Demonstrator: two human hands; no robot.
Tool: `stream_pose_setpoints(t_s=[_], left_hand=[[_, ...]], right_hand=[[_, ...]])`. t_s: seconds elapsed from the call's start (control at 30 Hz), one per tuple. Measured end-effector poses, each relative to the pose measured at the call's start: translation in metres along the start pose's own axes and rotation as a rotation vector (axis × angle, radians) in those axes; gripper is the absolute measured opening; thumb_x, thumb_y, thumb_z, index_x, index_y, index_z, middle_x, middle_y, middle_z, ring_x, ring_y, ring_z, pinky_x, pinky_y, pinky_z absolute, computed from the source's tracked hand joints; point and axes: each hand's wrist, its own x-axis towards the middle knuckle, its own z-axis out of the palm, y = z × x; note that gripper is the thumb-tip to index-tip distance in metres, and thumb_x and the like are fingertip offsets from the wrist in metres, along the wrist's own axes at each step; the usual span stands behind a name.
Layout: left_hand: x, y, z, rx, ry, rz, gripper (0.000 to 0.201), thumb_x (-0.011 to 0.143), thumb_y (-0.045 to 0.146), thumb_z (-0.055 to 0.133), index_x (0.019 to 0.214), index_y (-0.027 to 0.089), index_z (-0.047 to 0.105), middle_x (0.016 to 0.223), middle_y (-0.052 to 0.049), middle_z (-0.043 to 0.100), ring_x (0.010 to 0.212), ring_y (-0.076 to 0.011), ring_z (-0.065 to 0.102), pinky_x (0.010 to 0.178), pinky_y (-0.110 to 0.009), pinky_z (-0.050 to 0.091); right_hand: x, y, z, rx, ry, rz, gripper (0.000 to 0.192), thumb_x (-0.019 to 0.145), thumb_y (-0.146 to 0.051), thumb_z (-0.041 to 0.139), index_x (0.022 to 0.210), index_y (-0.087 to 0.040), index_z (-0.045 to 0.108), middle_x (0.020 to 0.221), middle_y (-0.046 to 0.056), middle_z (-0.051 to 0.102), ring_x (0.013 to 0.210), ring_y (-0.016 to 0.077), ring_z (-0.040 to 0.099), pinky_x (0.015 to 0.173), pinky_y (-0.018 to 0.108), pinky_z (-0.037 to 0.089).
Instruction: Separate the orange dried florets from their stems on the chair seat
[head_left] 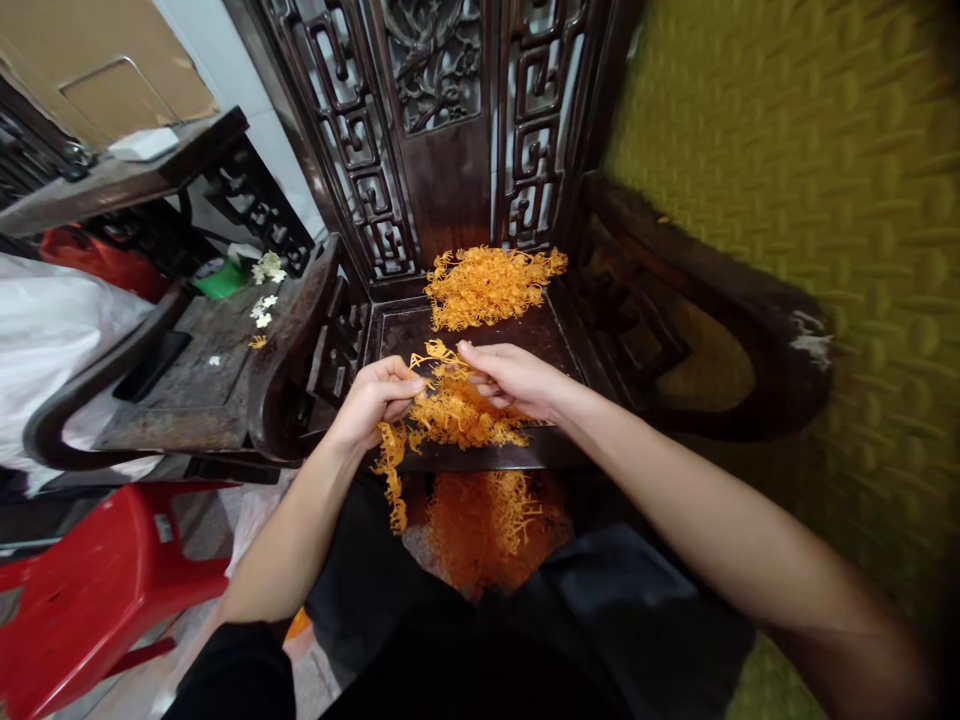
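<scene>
At picture centre, over the front edge of a dark carved wooden chair (480, 150), both hands pinch one tangled bunch of orange strands (457, 410). The left hand (375, 395) has thumb and fingers closed together on the bunch's left side, and a loose tail of strands hangs from it toward 6 o'clock. The right hand (517, 378) lies at 3 o'clock of the left, fingers curled down and closed on the top of the same bunch; fingertips of the two hands sit near each other, with a thin orange sprig arching between them.

At 12 o'clock from the hands, a second heap of orange strands (487, 285) rests on the chair seat (409, 330), against the backrest. At 6 o'clock, a third orange mass (487, 525) lies lower down by the person's dark clothing.

Toward 9 o'clock stands a neighbouring wooden seat (195, 365) bearing small white flowers (264, 312) and a green object (221, 280). At 8 o'clock is a red plastic stool (97, 590).
</scene>
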Motion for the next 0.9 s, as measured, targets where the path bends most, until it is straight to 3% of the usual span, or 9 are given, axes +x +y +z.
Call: stream_pose_setpoints(t_s=[0.13,0.27,0.33,0.4,0.53,0.63,0.7,0.8,0.9], left_hand=[[-0.004,0.002,0.001,0.047,-0.01,-0.043,0.035,0.061,0.023,0.089,0.065,0.015,0.055,0.057,-0.002,0.067,0.033,0.0001,0.027,0.036,-0.017,0.013],[-0.011,0.005,-0.003,0.098,-0.006,-0.135,0.038,0.052,0.018,0.088,0.058,0.016,0.051,0.051,-0.002,0.064,0.033,-0.0008,0.028,0.035,-0.017,0.011],[-0.013,0.006,-0.006,0.115,0.036,-0.124,0.037,0.052,0.018,0.088,0.057,0.016,0.051,0.05,0.0,0.061,0.033,-0.001,0.029,0.036,-0.017,0.011],[-0.014,0.006,-0.01,0.149,0.07,-0.105,0.036,0.054,0.019,0.088,0.057,0.016,0.052,0.049,0.001,0.059,0.033,-0.0008,0.029,0.036,-0.017,0.011],[-0.011,0.004,-0.011,0.202,0.035,-0.107,0.033,0.057,0.019,0.088,0.059,0.015,0.056,0.049,0.001,0.059,0.034,-0.001,0.03,0.037,-0.018,0.011],[-0.009,0.004,-0.01,0.206,0.004,-0.125,0.032,0.058,0.02,0.088,0.06,0.015,0.056,0.05,0.0,0.061,0.034,-0.0012,0.03,0.037,-0.018,0.011],[-0.008,0.004,-0.009,0.207,-0.015,-0.135,0.032,0.059,0.021,0.088,0.061,0.016,0.056,0.051,-0.001,0.063,0.034,-0.0013,0.029,0.036,-0.018,0.012],[-0.009,0.005,-0.009,0.201,-0.033,-0.143,0.033,0.06,0.024,0.088,0.062,0.016,0.056,0.053,-0.002,0.065,0.034,-0.0013,0.029,0.036,-0.018,0.012],[-0.01,0.006,-0.011,0.188,0.003,-0.133,0.034,0.058,0.021,0.087,0.059,0.016,0.054,0.049,0.002,0.058,0.034,-0.0012,0.029,0.036,-0.018,0.011]], right_hand=[[0.007,-0.005,-0.006,0.08,0.199,-0.166,0.033,0.092,-0.042,0.071,0.077,-0.021,0.051,0.057,-0.01,0.028,0.047,0.0067,0.021,0.043,0.022,0.017],[0.015,-0.022,-0.048,0.283,0.524,-0.256,0.024,0.096,-0.025,0.055,0.075,-0.021,0.045,0.056,-0.01,0.03,0.043,0.0061,0.02,0.042,0.021,0.014],[0.014,-0.029,-0.066,0.304,0.581,-0.305,0.017,0.093,-0.019,0.052,0.076,-0.02,0.048,0.06,-0.005,0.045,0.043,0.0062,0.03,0.042,0.022,0.016],[0.01,-0.03,-0.073,0.23,0.547,-0.344,0.005,0.088,-0.017,0.054,0.09,-0.018,0.059,0.073,0.001,0.062,0.047,0.0077,0.04,0.042,0.022,0.02],[0.0,-0.02,-0.05,-0.086,0.298,-0.394,0.035,0.089,-0.032,0.064,0.122,-0.021,0.069,0.081,0.002,0.069,0.052,0.0105,0.045,0.047,0.025,0.03],[-0.004,-0.014,-0.026,-0.392,0.079,-0.412,0.034,0.088,-0.05,0.072,0.106,-0.022,0.08,0.089,0.005,0.074,0.075,0.0173,0.062,0.068,0.032,0.048],[-0.003,-0.01,-0.013,-0.501,-0.012,-0.403,0.036,0.087,-0.057,0.072,0.092,-0.023,0.081,0.093,0.006,0.075,0.088,0.0208,0.065,0.081,0.036,0.05],[0.001,0.0,-0.003,-0.549,-0.096,-0.344,0.049,0.089,-0.067,0.064,0.075,-0.021,0.074,0.075,0.002,0.068,0.075,0.0179,0.06,0.075,0.034,0.048],[0.013,0.006,-0.01,-0.527,0.052,-0.338,0.055,0.088,-0.071,0.063,0.068,-0.019,0.063,0.061,-0.001,0.056,0.06,0.0138,0.048,0.061,0.029,0.04]])
